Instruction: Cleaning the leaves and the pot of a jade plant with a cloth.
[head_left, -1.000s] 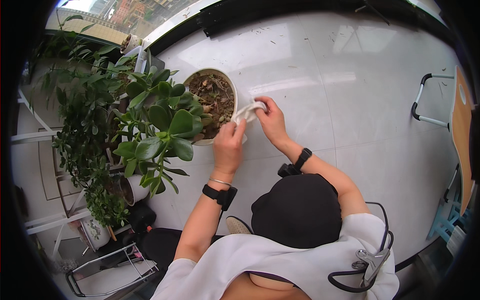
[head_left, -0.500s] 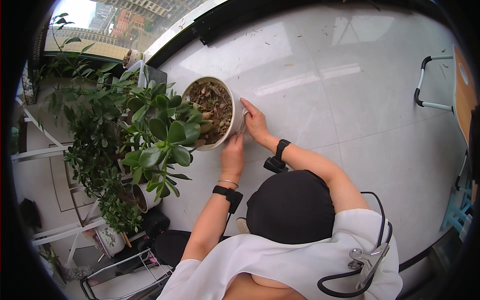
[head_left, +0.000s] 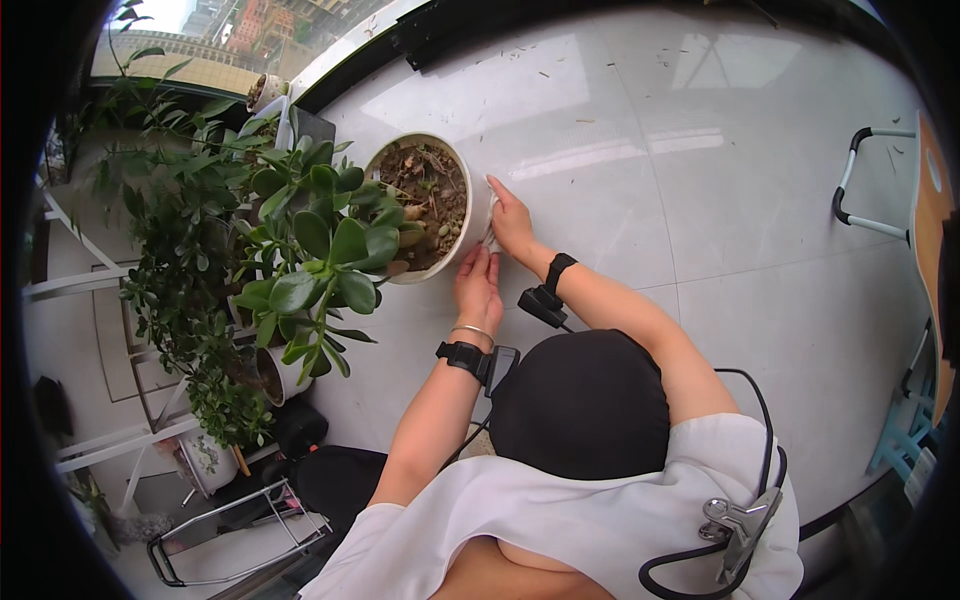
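Observation:
A round white plant pot stands on the floor ahead of me, holding brown soil and small stones. A succulent with thick oval green leaves leans out over its left side. My right hand presses a crumpled white cloth against the pot's right outer wall, fingers bent around the cloth. Lower down, my left hand has its fingers stretched toward the near side of the pot, their tips at the wall just beside the cloth. Part of the cloth is hidden behind my right hand.
Leafy plants crowd a white rack on the left. A folded metal cart lies at the lower left. On the right stands a wooden-seated chair. Dry leaf bits lie on the pale tiles near the window.
My left hand has turned and its fingers have opened out along the pot. My right hand stays at the pot's right side with the cloth. The view has shifted slightly.

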